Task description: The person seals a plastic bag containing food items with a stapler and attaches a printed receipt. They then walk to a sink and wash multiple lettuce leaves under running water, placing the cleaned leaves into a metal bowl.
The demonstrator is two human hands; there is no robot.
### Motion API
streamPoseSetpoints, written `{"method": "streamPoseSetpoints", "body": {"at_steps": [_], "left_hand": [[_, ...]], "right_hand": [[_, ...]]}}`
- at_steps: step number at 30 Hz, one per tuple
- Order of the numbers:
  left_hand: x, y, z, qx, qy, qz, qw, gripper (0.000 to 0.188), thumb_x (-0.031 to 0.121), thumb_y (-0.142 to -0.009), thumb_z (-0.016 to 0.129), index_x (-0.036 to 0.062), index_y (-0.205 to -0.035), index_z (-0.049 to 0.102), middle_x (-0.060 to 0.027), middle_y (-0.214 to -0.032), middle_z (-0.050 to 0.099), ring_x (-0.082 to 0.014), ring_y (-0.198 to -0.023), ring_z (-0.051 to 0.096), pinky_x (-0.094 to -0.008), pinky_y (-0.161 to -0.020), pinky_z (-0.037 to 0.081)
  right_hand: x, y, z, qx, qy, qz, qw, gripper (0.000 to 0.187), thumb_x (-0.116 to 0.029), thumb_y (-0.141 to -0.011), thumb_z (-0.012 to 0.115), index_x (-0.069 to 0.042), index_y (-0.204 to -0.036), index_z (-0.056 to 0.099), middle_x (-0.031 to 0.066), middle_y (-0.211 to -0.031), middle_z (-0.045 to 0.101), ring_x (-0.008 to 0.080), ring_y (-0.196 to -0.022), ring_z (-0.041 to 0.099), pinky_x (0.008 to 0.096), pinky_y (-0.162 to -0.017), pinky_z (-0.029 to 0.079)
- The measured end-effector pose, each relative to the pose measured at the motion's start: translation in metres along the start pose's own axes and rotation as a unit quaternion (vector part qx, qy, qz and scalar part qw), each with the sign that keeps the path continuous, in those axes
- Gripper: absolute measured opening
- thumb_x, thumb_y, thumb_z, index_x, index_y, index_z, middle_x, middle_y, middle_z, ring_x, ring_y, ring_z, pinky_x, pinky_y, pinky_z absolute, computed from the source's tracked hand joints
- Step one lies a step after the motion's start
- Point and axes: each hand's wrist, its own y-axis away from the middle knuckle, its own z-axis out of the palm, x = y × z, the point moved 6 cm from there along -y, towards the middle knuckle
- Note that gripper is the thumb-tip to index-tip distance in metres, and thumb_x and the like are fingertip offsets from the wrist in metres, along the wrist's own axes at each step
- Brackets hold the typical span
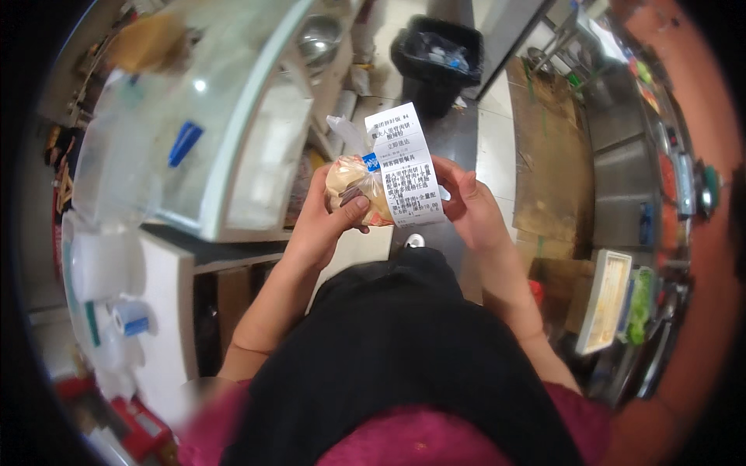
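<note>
Clear plastic bag (337, 180), pale-yellow contents, reddish marks low down, bunched top, blue tape (371, 162) near neck; held by left fingers (354, 208), thumb across front. Long white printed slip (401, 159) right of left thumb. Right fingers (468, 185) curled at slip's right edge, partly hidden; can't tell if gripping.

The receipt (402, 167) is white with black print, the tape (371, 161) blue, bag contents (340, 179) seemingly tan.

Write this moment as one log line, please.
left hand: holds filled clear bag | right hand: at white receipt | around: black bin ahead
</note>
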Motion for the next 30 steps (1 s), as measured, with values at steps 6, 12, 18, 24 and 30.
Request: {"method": "streamPoseSetpoints", "body": {"at_steps": [6, 12, 18, 24, 30], "left_hand": [[-0.049, -0.114, 0.147, -0.057, -0.005, -0.104, 0.993, 0.058, 0.014, -0.086, 0.068, 0.0075, -0.133, 0.035, -0.0094, -0.114, 0.056, -0.0177, -0.095, 0.060, -0.0294, -0.067, 0.050], [-0.092, -0.217, 0.269, -0.104, -0.063, -0.146, 0.982, 0.057, 0.012, -0.087, 0.067, 0.0090, -0.133, 0.033, -0.0098, -0.114, 0.056, -0.0181, -0.094, 0.061, -0.0287, -0.065, 0.052], [-0.140, -0.366, 0.385, -0.168, -0.065, -0.165, 0.970, 0.052, 0.009, -0.088, 0.065, 0.0107, -0.130, 0.034, -0.0085, -0.121, 0.052, -0.0185, -0.109, 0.056, -0.0318, -0.079, 0.054], [-0.156, -0.523, 0.559, -0.283, -0.038, -0.235, 0.929, 0.052, 0.003, -0.087, 0.064, 0.0084, -0.129, 0.036, -0.0090, -0.125, 0.050, -0.0197, -0.117, 0.051, -0.0354, -0.096, 0.047], [-0.168, -0.674, 0.708, -0.437, -0.098, -0.219, 0.867, 0.063, 0.007, -0.083, 0.069, 0.0066, -0.137, 0.036, -0.0089, -0.130, 0.050, -0.0213, -0.120, 0.049, -0.0366, -0.100, 0.043]], "right_hand": [[-0.054, 0.030, -0.165, 0.083, -0.027, -0.024, 0.996, 0.068, -0.049, -0.099, 0.038, 0.005, -0.139, 0.037, 0.0133, -0.137, 0.046, 0.0223, -0.126, 0.044, 0.0389, -0.102, 0.039], [-0.073, 0.040, -0.317, 0.163, -0.045, -0.033, 0.985, 0.061, -0.052, -0.099, 0.036, -0.006, -0.139, 0.043, 0.0055, -0.133, 0.048, 0.0161, -0.120, 0.044, 0.0321, -0.096, 0.039], [-0.107, 0.012, -0.484, 0.269, -0.058, 0.000, 0.961, 0.055, -0.049, -0.100, 0.037, -0.010, -0.137, 0.046, 0.0010, -0.132, 0.047, 0.0149, -0.120, 0.044, 0.0286, -0.094, 0.039], [-0.205, -0.002, -0.660, 0.374, -0.097, -0.047, 0.921, 0.047, -0.046, -0.100, 0.040, -0.008, -0.126, 0.050, 0.0086, -0.144, 0.040, 0.0198, -0.127, 0.044, 0.0338, -0.096, 0.042], [-0.274, -0.038, -0.817, 0.430, -0.152, -0.122, 0.882, 0.031, -0.018, -0.098, 0.050, -0.005, -0.126, 0.048, 0.0066, -0.123, 0.056, 0.0169, -0.114, 0.055, 0.0317, -0.093, 0.047]]}}
